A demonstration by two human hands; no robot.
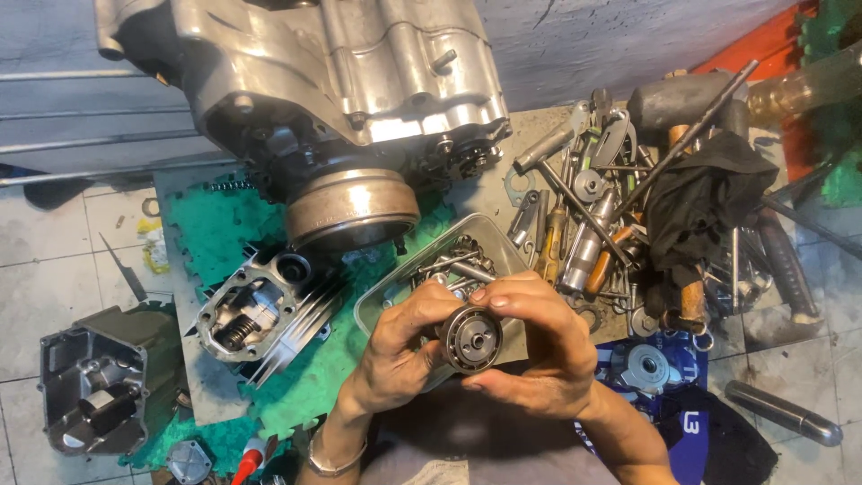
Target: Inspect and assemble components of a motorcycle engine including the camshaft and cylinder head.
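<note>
Tiled floor spreads under a green mat where the engine case sits stripped, cylinder head off. Both my left hand and right hand pinch a round geared part above the parts tray; reassembly looks unstarted.

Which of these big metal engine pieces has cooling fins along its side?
The cylinder head on the green mat, left of the hands; the large crankcase and the cover show no fins.

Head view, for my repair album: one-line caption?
Both hands hold a round metal part over a parts tray.
</note>
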